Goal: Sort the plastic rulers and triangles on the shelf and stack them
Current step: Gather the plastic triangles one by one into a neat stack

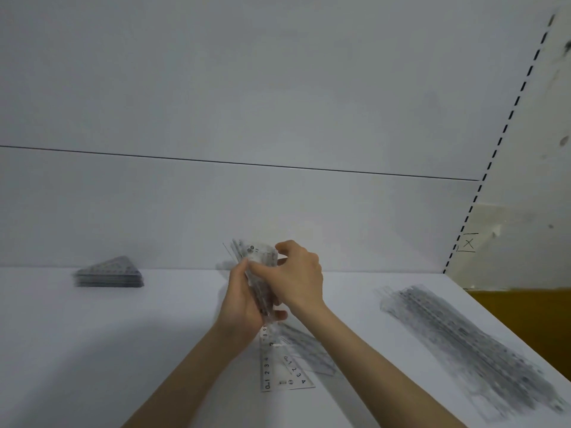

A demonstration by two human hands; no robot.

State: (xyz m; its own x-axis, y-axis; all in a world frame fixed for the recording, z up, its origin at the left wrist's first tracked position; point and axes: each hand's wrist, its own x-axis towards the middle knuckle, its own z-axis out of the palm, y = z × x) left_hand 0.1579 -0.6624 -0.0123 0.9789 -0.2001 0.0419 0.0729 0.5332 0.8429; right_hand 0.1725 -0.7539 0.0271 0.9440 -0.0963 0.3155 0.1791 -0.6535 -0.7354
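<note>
Above the middle of the white shelf [123, 350], my left hand [244, 304] grips a bundle of clear plastic triangles [262, 267] from below, fingers curled round it. My right hand [299, 279] pinches the bundle's upper part from the right. Under my wrists a clear triangle [285, 372] with printed numbers lies flat on the shelf, over a few more clear pieces [312, 350]. A neat stack of triangles [109, 273] sits at the back left. A long pile of straight rulers [469, 347] lies on the right.
A white back wall [247, 211] closes the shelf behind the hands. On the right a side panel [525, 180] with a dashed slot line stands past the shelf's edge, with a brown surface [525, 319] below it.
</note>
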